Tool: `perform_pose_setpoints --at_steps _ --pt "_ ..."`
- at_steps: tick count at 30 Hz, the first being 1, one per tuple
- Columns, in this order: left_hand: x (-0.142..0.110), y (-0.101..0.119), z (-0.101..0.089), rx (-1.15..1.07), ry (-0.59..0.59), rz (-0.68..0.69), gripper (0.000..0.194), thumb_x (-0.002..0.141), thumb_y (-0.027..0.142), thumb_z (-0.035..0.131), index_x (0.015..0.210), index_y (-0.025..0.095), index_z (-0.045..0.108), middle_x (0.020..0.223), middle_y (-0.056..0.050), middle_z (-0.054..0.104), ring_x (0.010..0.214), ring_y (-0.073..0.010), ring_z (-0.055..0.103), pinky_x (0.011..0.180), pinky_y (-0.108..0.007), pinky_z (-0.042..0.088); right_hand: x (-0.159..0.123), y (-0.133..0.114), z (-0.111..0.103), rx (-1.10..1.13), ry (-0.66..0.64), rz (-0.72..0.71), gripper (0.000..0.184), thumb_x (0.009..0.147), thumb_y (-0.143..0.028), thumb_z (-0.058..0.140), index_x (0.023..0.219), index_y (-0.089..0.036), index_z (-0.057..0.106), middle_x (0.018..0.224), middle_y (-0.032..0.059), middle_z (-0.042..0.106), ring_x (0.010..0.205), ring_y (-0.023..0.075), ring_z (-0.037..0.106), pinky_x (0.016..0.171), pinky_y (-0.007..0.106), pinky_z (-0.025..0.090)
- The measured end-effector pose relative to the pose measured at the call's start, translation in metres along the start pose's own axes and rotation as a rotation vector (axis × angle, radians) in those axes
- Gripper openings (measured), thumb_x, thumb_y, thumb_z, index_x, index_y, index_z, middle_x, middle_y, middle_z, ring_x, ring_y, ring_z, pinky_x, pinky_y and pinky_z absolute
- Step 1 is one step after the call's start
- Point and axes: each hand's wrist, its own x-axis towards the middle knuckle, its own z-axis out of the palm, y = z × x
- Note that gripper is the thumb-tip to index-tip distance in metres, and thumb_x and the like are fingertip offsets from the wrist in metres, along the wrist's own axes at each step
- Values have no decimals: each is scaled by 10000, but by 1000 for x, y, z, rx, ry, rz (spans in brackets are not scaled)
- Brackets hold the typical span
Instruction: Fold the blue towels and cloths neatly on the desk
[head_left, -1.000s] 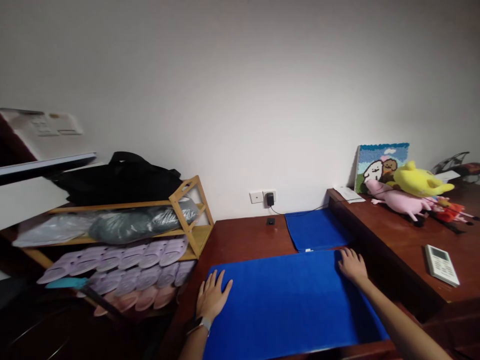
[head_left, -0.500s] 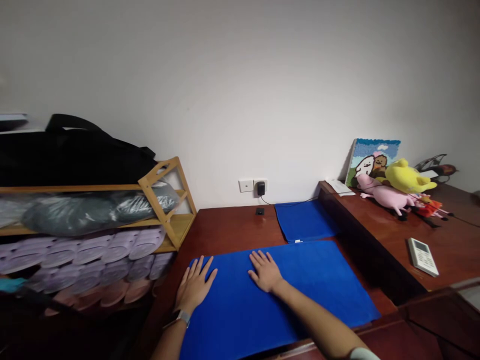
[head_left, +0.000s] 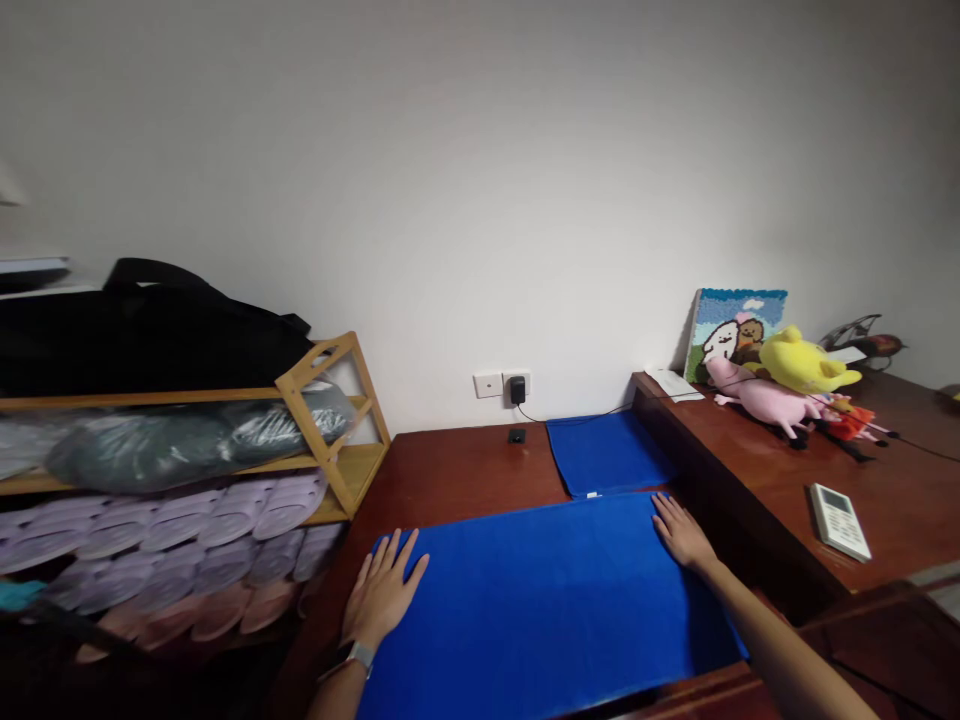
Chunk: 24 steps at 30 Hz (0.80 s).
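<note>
A large blue cloth (head_left: 540, 590) lies spread flat on the reddish-brown wooden desk (head_left: 450, 470). My left hand (head_left: 382, 590) rests flat over its far left corner, fingers spread, with a watch at the wrist. Near the far right corner, my right hand (head_left: 684, 535) lies flat on the cloth, fingers stretched out. Neither hand grips anything. Behind the large cloth is a smaller blue cloth (head_left: 611, 455), its white tag showing at the near edge.
Left stands a wooden rack (head_left: 330, 430) with lilac clogs (head_left: 244, 508) and a black bag (head_left: 150, 335). On the raised right surface are plush toys (head_left: 772, 395), a dog picture (head_left: 739, 330) and a white remote (head_left: 840, 522). A black plug (head_left: 517, 390) sits in the wall socket.
My right hand has slid across the cloth from its middle to the far right corner. My left hand stays at the left corner. The view has tilted up slightly.
</note>
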Motion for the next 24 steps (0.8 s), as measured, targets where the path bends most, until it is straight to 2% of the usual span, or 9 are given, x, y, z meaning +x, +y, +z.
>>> perform_pose_setpoints --at_steps 5,8,11,13,16,18,19,21,24 --pt "-2 -1 -5 4 10 -2 705 961 580 376 1576 240 422 1677 -84 334 1559 -274 293 1262 -509 243 0 -22 -16 -5 57 11 649 923 -444 268 1480 -313 572 1579 91 498 1508 351 356 1255 551 252" --pt "1 -4 -11 -5 23 9 667 944 551 399 1517 231 519 1643 -89 401 1537 -282 344 1254 -524 264 4 -60 -25 10 111 -17 648 894 -388 287 1431 -254 624 1525 134 554 1467 377 424 1247 602 269" --pt "-1 10 -24 -54 90 9 609 948 495 394 1425 193 620 1571 -116 518 1474 -300 456 1234 -512 322 -6 -129 -23 45 137 -136 634 951 -403 271 1458 -208 597 1572 90 508 1492 298 406 1275 469 287" --pt "-11 35 -36 -139 80 42 569 965 451 367 1382 192 654 1489 -112 613 1388 -287 557 1186 -468 409 -27 -189 -13 90 128 -266 608 1001 -414 251 1507 -243 543 1614 10 456 1516 220 369 1289 381 255" --pt "-40 86 -47 -291 -40 167 501 964 399 382 1316 225 692 1401 -81 685 1296 -256 630 1120 -410 489 -75 -275 5 308 56 -590 565 1028 -380 317 1546 -229 486 1620 27 443 1519 230 366 1292 450 249" --pt "-66 113 -48 -389 -73 215 484 958 331 374 1310 225 689 1382 -84 695 1281 -240 640 1108 -396 503 -107 -312 12 420 27 -684 571 1023 -323 345 1571 -194 443 1628 53 428 1514 208 374 1283 412 274" --pt "-79 120 -46 -432 -66 224 487 961 304 360 1319 224 680 1377 -87 696 1276 -233 643 1106 -393 506 -121 -320 13 458 17 -704 580 1014 -296 359 1577 -174 429 1628 67 426 1510 200 381 1278 395 287" --pt "-102 121 -43 -475 -29 231 478 980 304 349 1326 237 672 1375 -82 695 1271 -228 645 1109 -394 508 -140 -315 12 494 1 -723 599 992 -266 386 1578 -147 422 1620 88 436 1503 202 393 1271 388 302" --pt "-125 91 -39 -394 21 215 444 994 402 397 1276 252 705 1387 -71 687 1298 -246 623 1146 -411 482 -151 -267 10 460 -18 -692 598 984 -268 394 1569 -152 441 1603 92 461 1500 217 400 1277 425 290"
